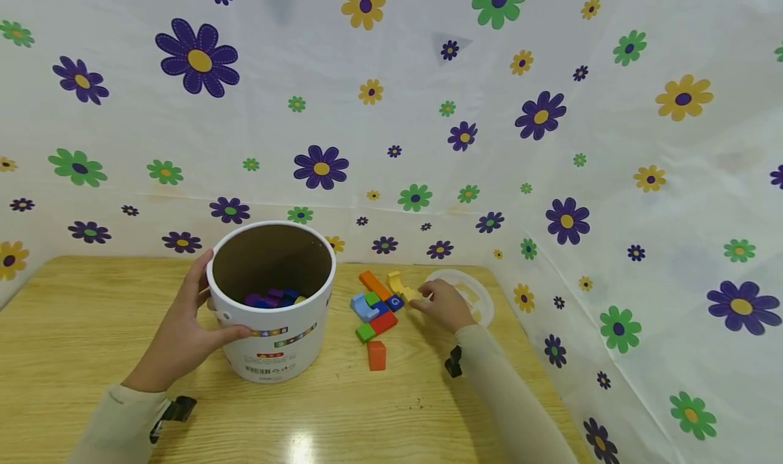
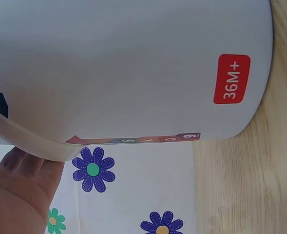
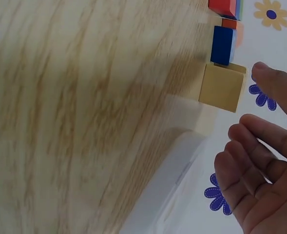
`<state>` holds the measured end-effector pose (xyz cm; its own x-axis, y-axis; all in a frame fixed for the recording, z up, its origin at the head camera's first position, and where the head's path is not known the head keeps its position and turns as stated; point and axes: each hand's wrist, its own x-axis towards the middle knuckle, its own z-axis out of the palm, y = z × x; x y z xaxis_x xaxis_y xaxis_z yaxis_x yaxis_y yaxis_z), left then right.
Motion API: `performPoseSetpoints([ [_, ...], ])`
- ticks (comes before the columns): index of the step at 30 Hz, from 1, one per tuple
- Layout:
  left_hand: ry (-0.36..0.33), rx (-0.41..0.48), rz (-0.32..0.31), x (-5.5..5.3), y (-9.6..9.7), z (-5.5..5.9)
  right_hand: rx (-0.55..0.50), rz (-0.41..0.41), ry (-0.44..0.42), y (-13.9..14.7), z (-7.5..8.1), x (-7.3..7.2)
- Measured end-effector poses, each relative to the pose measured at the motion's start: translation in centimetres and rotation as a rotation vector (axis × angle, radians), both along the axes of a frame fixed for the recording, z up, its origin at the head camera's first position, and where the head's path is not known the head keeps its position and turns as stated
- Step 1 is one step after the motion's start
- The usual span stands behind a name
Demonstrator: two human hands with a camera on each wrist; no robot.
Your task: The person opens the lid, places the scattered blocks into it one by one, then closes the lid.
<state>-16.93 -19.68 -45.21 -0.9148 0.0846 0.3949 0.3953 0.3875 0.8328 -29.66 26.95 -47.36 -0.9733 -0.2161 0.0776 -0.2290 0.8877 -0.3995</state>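
Observation:
My left hand [image 1: 183,331] holds the white bucket [image 1: 272,345], its thumb against the front and its fingers around the left side near the rim. Inside the bucket lie several purple, blue and yellow blocks [image 1: 275,297]. My right hand [image 1: 446,306] is beside the yellow arched block [image 1: 395,282] at the right of a small block group. In the right wrist view, its bent fingers hold nothing, and a gap parts them from a yellow block [image 3: 222,88]. A blue block [image 3: 222,46] marked G in the head view touches that yellow block.
Orange [image 1: 374,285], light blue [image 1: 363,308], red [image 1: 384,323] and green [image 1: 365,333] blocks lie close together right of the bucket. A red-orange block [image 1: 376,356] lies nearer. Behind my right hand is a translucent round lid [image 1: 486,304]. Flowered sheeting [image 1: 428,138] borders the wooden table [image 1: 98,328].

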Motion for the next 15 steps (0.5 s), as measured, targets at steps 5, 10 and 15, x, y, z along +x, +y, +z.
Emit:
performPoseSetpoints([
  [5,0.003,0.004,-0.006,0.2,0.1,0.2,0.029,-0.029,-0.007,-0.5,-0.3,-0.4],
  [10,-0.007,0.014,-0.011,0.3,0.2,0.4,0.039,-0.055,-0.018,-1.1,-0.2,-0.5],
  [15,-0.034,0.024,0.004,0.3,0.2,0.4,0.021,-0.047,-0.021,-1.2,-0.1,-0.5],
])
